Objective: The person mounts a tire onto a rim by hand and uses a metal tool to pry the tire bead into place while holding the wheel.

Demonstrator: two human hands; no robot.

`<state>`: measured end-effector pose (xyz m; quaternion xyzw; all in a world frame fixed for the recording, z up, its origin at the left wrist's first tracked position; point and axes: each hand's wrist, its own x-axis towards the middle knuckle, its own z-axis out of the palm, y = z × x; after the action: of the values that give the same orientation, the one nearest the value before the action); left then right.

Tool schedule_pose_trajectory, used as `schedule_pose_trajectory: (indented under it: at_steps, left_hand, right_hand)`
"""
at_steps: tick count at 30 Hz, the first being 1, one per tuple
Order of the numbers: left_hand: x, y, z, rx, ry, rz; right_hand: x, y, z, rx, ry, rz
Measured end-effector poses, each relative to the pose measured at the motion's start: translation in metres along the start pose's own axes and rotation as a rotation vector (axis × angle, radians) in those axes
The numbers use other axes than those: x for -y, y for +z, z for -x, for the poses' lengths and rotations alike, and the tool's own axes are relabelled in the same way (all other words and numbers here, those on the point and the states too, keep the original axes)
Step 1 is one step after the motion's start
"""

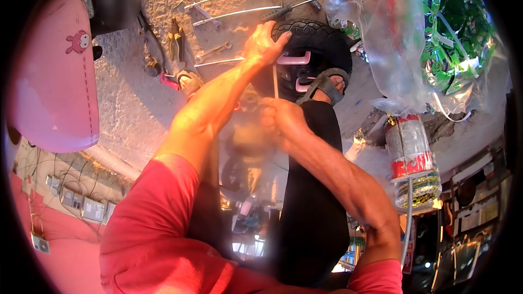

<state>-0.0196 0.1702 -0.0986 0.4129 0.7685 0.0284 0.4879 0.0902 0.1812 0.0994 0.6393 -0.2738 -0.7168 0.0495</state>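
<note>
A small black tyre (333,41) on a wheel with pink spokes (297,59) lies on the ground in front of me. My left hand (264,46) grips the tyre's left edge, thumb out over the tread. My right hand (283,118) is a closed fist around a thin, pale rod (275,83), which looks like a tyre lever. The rod runs up from the fist to the wheel's left side, and its far tip is hidden near my left hand. My sandalled foot (327,88) rests against the wheel's lower right.
Several metal rods (237,15), yellow-handled pliers (176,41), a wrench (214,52) and a black-handled screwdriver (277,14) lie beyond and left of the wheel. A pink scooter panel (54,76) stands at left. At right are clear plastic wrapping (395,38) and a red-and-white cylinder (408,144).
</note>
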Motion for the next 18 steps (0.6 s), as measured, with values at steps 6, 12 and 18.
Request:
schedule_pose_trajectory:
  at_steps: [6, 12, 18]
  left_hand:
    - [-0.003, -0.006, 0.005, -0.01, 0.004, 0.029]
    - [-0.004, 0.002, 0.002, -0.02, 0.011, 0.002]
    - [0.008, -0.002, 0.013, -0.077, 0.046, 0.017]
  right_hand:
    - [0.0, -0.045, 0.002, 0.059, -0.036, 0.047]
    - [-0.049, -0.047, 0.067, 0.111, -0.05, 0.137]
    - [-0.012, -0.081, 0.114, 0.107, -0.172, 0.532]
